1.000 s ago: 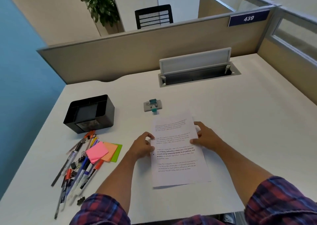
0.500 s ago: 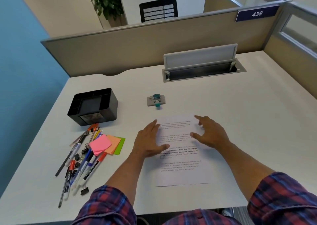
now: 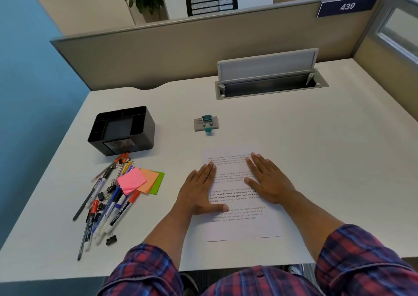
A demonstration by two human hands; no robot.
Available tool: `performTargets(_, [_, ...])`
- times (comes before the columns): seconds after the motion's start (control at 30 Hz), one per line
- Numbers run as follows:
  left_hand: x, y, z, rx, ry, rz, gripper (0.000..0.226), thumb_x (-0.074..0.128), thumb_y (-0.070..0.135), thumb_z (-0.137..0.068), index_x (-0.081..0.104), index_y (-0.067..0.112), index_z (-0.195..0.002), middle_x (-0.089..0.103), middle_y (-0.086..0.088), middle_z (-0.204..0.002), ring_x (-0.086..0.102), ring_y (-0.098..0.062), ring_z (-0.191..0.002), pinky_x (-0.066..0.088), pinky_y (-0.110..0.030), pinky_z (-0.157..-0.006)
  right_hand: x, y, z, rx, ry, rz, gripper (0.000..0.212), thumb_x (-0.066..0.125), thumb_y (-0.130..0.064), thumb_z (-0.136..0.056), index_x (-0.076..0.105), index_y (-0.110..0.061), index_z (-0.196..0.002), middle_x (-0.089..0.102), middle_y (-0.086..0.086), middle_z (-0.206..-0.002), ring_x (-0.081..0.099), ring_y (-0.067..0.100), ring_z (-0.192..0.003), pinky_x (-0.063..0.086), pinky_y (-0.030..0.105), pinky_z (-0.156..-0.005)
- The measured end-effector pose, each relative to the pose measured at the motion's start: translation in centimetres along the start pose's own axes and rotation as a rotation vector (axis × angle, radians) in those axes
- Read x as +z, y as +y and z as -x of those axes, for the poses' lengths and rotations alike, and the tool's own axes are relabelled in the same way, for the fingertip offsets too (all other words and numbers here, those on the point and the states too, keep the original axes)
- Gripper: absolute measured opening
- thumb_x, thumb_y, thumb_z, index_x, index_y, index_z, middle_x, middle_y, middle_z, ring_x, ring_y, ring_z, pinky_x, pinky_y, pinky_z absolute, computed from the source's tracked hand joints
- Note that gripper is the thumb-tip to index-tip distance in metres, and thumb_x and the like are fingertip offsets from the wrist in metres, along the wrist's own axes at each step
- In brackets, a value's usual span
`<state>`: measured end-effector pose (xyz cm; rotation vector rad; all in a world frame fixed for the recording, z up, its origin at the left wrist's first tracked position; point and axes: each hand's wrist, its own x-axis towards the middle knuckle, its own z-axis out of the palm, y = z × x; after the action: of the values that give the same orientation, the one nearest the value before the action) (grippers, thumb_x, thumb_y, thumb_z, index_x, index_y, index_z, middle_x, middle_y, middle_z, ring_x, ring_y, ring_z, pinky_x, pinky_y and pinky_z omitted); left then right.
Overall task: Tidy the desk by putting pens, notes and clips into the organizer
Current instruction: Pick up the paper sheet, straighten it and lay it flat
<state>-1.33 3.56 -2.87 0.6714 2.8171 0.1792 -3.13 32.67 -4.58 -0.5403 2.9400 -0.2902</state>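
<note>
A printed sheet of paper point(image 3: 242, 223) lies flat near the desk's front edge. My left hand point(image 3: 199, 189) rests palm down on its left side, fingers spread. My right hand point(image 3: 269, 180) lies flat on its right side, also holding nothing. To the left is a pile of pens and markers point(image 3: 106, 203) mixed with black binder clips point(image 3: 111, 240). Pink, orange and green sticky notes point(image 3: 135, 181) overlap beside the pens. The black organizer point(image 3: 122, 130) stands behind the pile, its compartments looking empty.
A small grey and teal device point(image 3: 206, 124) sits on the white desk point(image 3: 316, 148) beyond the paper. A cable tray with raised lid point(image 3: 269, 78) is set into the desk's back. A beige partition closes the far side.
Both hands have let go of the paper's edges and now lie flat on top of it. The view has shifted slightly closer.
</note>
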Motion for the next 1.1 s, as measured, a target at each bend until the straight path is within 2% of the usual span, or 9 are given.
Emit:
performTargets(0.33, [-0.1,-0.2,0.1,0.042,0.051,0.000,0.128,0.037,0.097,-0.072,-0.020,0.021,-0.157,-0.026,0.006,-0.165,-0.021,-0.010,-0.152,-0.006,-0.037,-0.125,0.3,-0.6,0.7,0.013,0.081,0.002,0.071,0.015,-0.061,-0.102,-0.007,-0.025,-0.159,-0.013,-0.005,-0.166,-0.017,0.009,-0.151,-0.002,0.034,-0.125])
performTargets(0.67, [-0.1,-0.2,-0.1,0.054,0.066,-0.008,0.129,0.037,0.097,-0.072,-0.017,0.018,-0.158,-0.022,0.003,-0.166,-0.019,-0.012,-0.153,-0.004,-0.040,-0.126,0.4,-0.6,0.8,0.024,0.100,0.013,0.070,0.016,-0.060,-0.102,-0.002,-0.024,-0.159,-0.010,-0.005,-0.166,-0.014,0.009,-0.152,0.004,0.037,-0.125])
performTargets(0.8, [-0.3,-0.3,-0.3,0.059,0.046,-0.029,0.129,0.030,0.099,-0.071,-0.015,0.016,-0.159,-0.020,0.000,-0.167,-0.018,-0.013,-0.153,-0.005,-0.042,-0.126,0.2,-0.6,0.5,0.021,0.116,0.031,0.072,0.019,-0.063,-0.101,0.009,-0.023,-0.160,0.002,-0.002,-0.167,-0.001,0.014,-0.153,0.009,0.038,-0.124])
performTargets(0.93, [-0.6,-0.4,-0.8,0.046,0.123,-0.046,0.119,0.022,0.094,-0.078,-0.007,0.013,-0.160,-0.012,-0.002,-0.168,-0.009,-0.014,-0.155,-0.001,-0.042,-0.126,-0.8,-0.4,-0.7,0.004,0.162,0.018,0.074,0.025,-0.066,-0.098,0.028,-0.020,-0.155,0.023,0.001,-0.164,0.020,0.017,-0.150,0.018,0.034,-0.121])
performTargets(1.03, [-1.2,-0.7,-1.7,-0.003,0.213,0.027,0.103,0.020,0.084,-0.088,-0.005,0.015,-0.161,-0.009,0.000,-0.169,-0.007,-0.013,-0.155,0.002,-0.038,-0.126,-1.8,-0.7,-2.3,0.047,0.263,-0.041,0.063,0.034,-0.058,-0.101,0.034,-0.020,-0.152,0.033,0.001,-0.159,0.030,0.019,-0.146,0.028,0.037,-0.117])
performTargets(1.1, [-2.1,-1.2,-2.8,-0.070,0.256,0.087,0.096,0.024,0.077,-0.092,0.000,0.015,-0.161,-0.001,-0.001,-0.169,0.002,-0.016,-0.156,0.007,-0.035,-0.126,-2.5,-1.1,-3.9,0.073,0.340,-0.079,0.054,0.042,-0.049,-0.101,0.043,-0.018,-0.146,0.045,0.003,-0.150,0.043,0.022,-0.136,0.036,0.038,-0.110])
